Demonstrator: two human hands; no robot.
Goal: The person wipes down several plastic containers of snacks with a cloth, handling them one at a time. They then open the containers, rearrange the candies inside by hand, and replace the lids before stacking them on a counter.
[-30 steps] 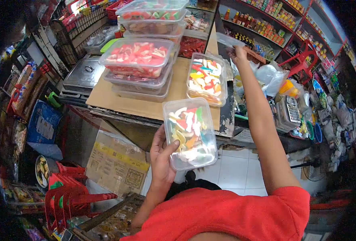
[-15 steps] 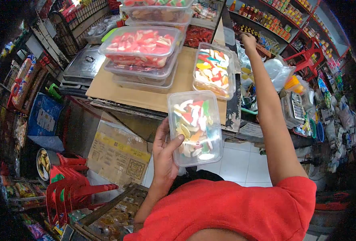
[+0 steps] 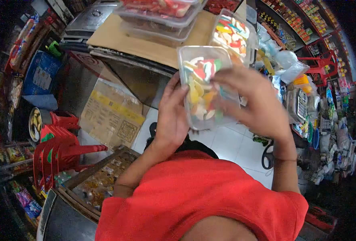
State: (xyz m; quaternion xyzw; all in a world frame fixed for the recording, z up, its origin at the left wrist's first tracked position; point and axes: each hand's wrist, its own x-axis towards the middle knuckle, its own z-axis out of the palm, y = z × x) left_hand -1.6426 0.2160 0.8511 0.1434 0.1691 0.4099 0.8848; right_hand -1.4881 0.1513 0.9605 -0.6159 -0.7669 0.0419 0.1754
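Note:
My left hand (image 3: pixel 173 114) grips a clear plastic tub (image 3: pixel 212 120) by its left side, thumb along the rim. Colourful gummy candies (image 3: pixel 202 86) in white, red, yellow and green show inside it. Over the tub's right side is my right hand (image 3: pixel 256 100), blurred by motion. Its thumb and fingers look spread apart, and I cannot make out anything between them. Just behind stands another tub of gummy candies (image 3: pixel 231 34) on the cardboard-covered table (image 3: pixel 146 44).
Stacked tubs (image 3: pixel 158 30) stand at the table's back. On the right are plastic bags (image 3: pixel 292 70) and a calculator (image 3: pixel 301 104). Red plastic chairs (image 3: pixel 57 150), a cardboard piece (image 3: pixel 111 116) and a crate of bottles (image 3: pixel 101 176) lie to the left.
My right hand has come back from the far right shelf side to the tub. My left hand still holds the tub. The view has tilted downward.

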